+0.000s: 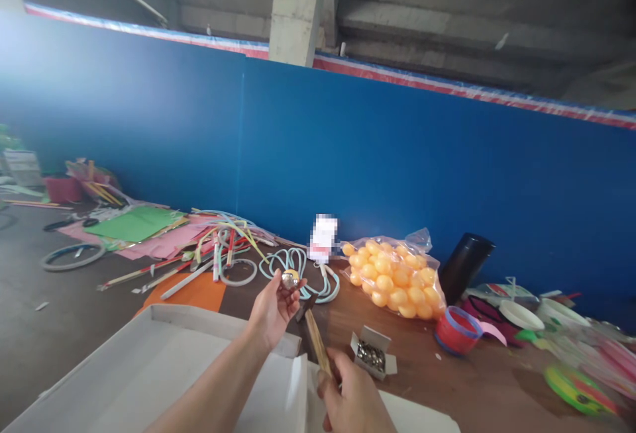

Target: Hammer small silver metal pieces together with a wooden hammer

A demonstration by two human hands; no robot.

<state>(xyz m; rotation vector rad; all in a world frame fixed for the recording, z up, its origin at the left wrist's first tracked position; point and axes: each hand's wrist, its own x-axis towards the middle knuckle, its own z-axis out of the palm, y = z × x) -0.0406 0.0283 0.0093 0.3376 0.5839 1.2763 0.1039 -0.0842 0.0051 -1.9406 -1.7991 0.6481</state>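
Small box (376,337), flaps open, holds shiny metal bits (371,355). Left of box: left hand (274,314), fingers closed round orange-and-silver ball (290,280). Just before box: right hand (354,390), fingers wrapped on hammer (317,340). Behind box: clear bag (420,241) full of orange balls (397,279). Box sits on brown table (417,380); beyond, blue partition (447,155), concrete pillar (298,9).

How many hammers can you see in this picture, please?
1: the hammer gripped in the right hand, with its head end close to the left hand. Others could be hidden from view.
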